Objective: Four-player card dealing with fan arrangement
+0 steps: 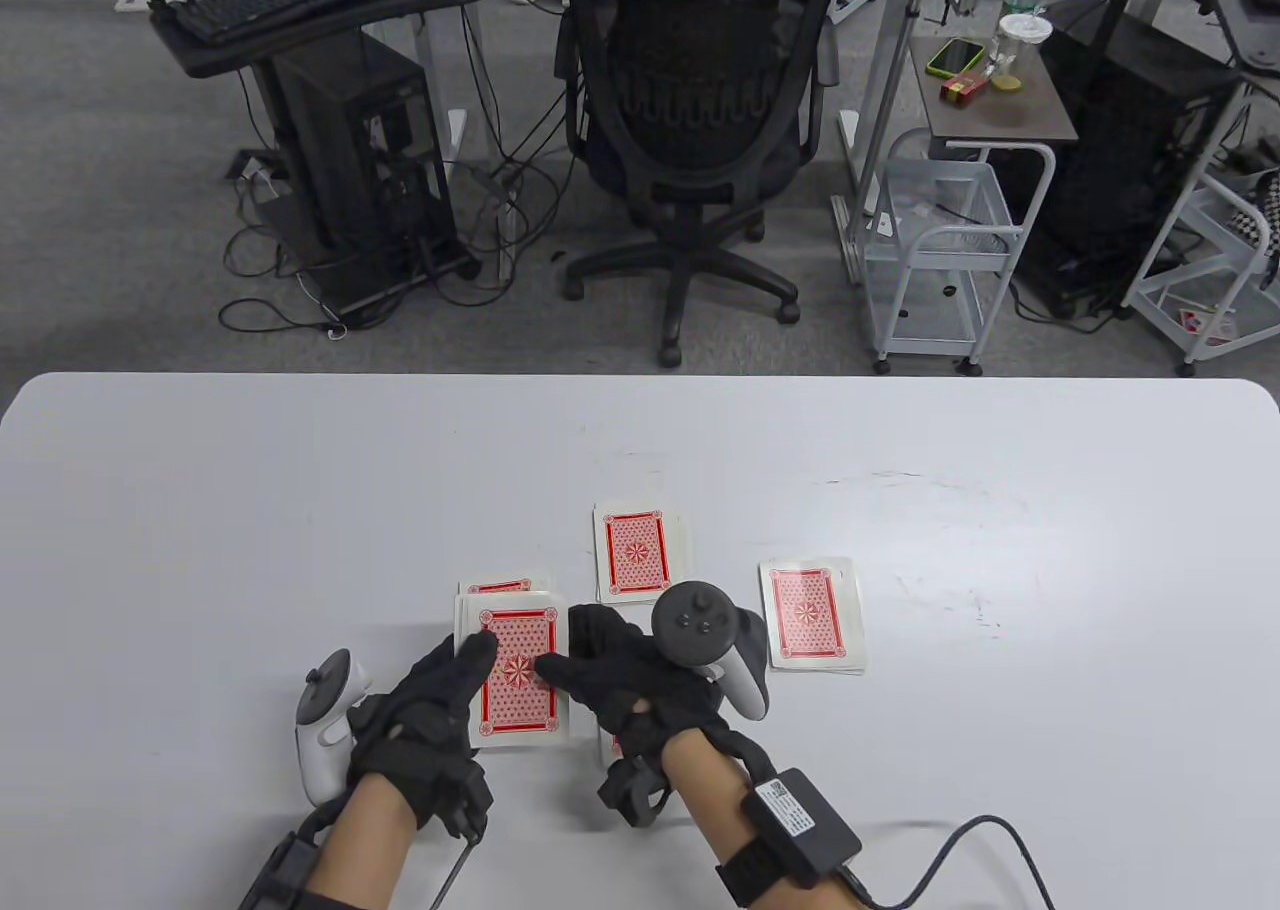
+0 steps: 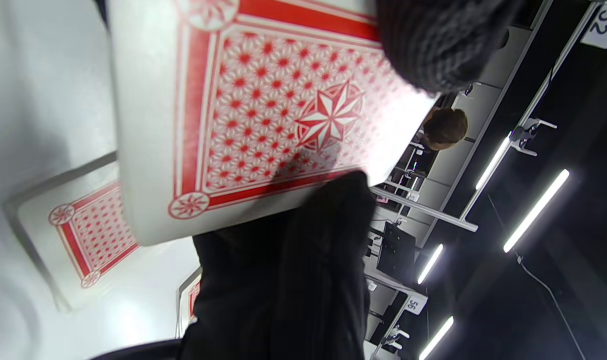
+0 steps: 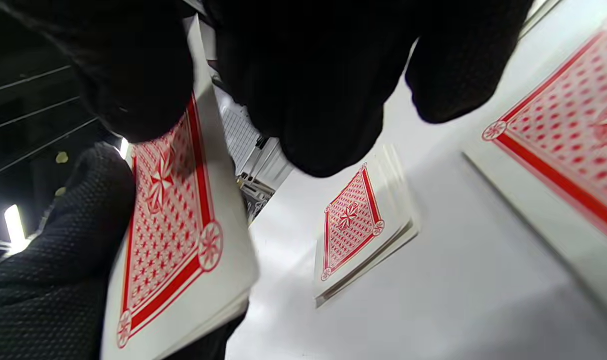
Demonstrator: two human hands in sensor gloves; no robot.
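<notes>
My left hand (image 1: 430, 710) holds a deck of red-backed cards (image 1: 517, 672) just above the table, near the front. My right hand (image 1: 620, 670) reaches across to it; its thumb (image 3: 133, 85) presses on the top card (image 3: 171, 225) and its index finger sits at the deck's right edge. In the left wrist view the deck (image 2: 263, 115) fills the frame. Dealt piles lie face down: a far pile (image 1: 640, 550), a right pile (image 1: 810, 615), a left pile (image 1: 498, 585) mostly hidden behind the deck, and a near pile (image 1: 612, 745) almost covered by my right hand.
The white table (image 1: 200, 510) has bare surface left, right and behind the piles. A black office chair (image 1: 700, 130) and a white cart (image 1: 940, 240) stand beyond the far edge. A cable (image 1: 960, 850) trails from my right wrist.
</notes>
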